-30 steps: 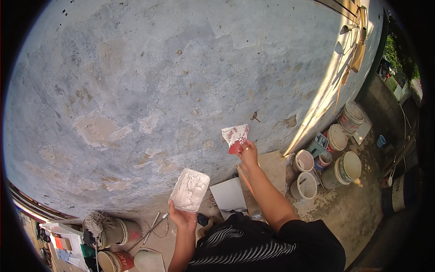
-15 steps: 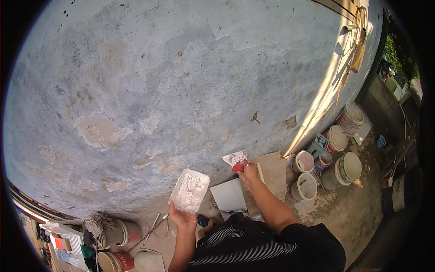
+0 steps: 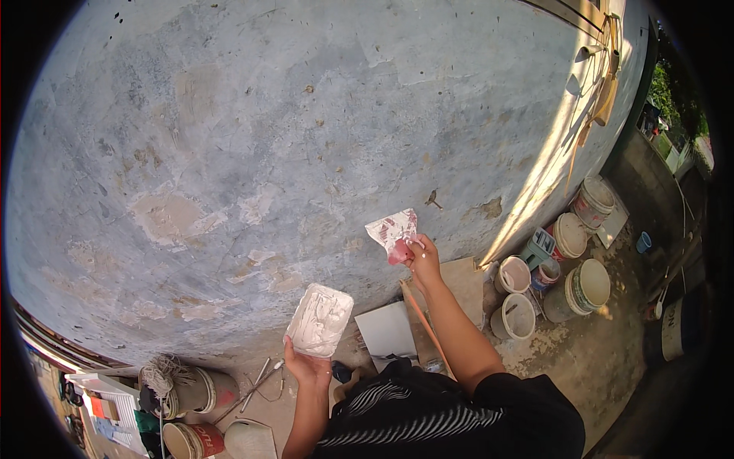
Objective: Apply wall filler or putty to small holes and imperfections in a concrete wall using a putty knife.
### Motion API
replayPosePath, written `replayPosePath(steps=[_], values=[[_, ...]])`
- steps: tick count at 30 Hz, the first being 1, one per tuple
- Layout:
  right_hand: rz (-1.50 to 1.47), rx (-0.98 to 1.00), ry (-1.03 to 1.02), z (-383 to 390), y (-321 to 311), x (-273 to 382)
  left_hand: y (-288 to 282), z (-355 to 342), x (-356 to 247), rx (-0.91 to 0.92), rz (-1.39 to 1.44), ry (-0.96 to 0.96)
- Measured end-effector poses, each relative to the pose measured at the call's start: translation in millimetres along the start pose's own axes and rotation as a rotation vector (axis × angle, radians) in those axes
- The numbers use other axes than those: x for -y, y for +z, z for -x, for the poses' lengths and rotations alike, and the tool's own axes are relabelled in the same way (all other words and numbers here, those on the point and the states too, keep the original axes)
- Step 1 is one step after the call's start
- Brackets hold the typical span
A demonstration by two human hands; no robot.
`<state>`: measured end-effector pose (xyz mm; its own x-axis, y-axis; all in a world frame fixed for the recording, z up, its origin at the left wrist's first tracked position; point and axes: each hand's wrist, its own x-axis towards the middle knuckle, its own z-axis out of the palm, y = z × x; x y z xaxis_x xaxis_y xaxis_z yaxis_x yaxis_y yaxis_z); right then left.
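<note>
My left hand (image 3: pixel 309 367) grips the lower end of a shallow rectangular tray (image 3: pixel 290 346) smeared with white putty (image 3: pixel 321 317). In my right hand (image 3: pixel 424 258) is a putty knife (image 3: pixel 399 249) with a red handle end and a wide blade. White paste coats the blade, which points up and left in front of the wall. Whether the blade touches the wall I cannot tell. The grey-blue plaster wall (image 3: pixel 306 153) fills the upper picture, with a filled beige patch (image 3: pixel 172 218) on its left and a small hole (image 3: pixel 433 199) above right of the knife.
Several paint buckets (image 3: pixel 518 315) stand on the floor to the right, beside a green container (image 3: pixel 539 243). At the lower left are a mop head (image 3: pixel 167 375), a red-sided bucket (image 3: pixel 200 440) and thin sticks (image 3: pixel 256 386). A white board (image 3: pixel 384 333) leans by my feet.
My right hand has risen with the putty knife, up the wall and slightly left. The left hand and tray have barely moved.
</note>
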<state>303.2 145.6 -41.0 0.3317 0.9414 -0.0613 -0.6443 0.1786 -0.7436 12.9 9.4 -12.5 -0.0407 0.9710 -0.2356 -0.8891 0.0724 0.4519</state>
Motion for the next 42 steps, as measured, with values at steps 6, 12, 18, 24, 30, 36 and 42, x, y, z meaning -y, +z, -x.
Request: replayPosePath(steps=[6, 12, 18, 24, 30, 36, 42], values=[[0.104, -0.210, 0.190, -10, -10, -48, -2, 2, 0, 0.003, 0.009, 0.002], [0.307, -0.341, 0.312, 14, -52, -90, -5, 5, -4, -0.010, 0.026, 0.015], [0.204, -0.167, 0.212, 42, -41, -76, -8, 6, -8, -0.019, 0.026, 0.034], [0.134, 0.083, -0.062, 24, 38, -43, -5, 3, -6, -0.034, 0.019, 0.020], [0.379, -0.150, -0.068, 2, 27, -103, -5, 1, -4, -0.020, -0.009, 0.037], [0.498, -0.474, 0.248, 20, -60, -164, -3, 4, 0, -0.036, -0.023, 0.028], [0.148, -0.309, 0.201, 57, -48, -105, -7, 5, -4, -0.028, -0.001, 0.049]])
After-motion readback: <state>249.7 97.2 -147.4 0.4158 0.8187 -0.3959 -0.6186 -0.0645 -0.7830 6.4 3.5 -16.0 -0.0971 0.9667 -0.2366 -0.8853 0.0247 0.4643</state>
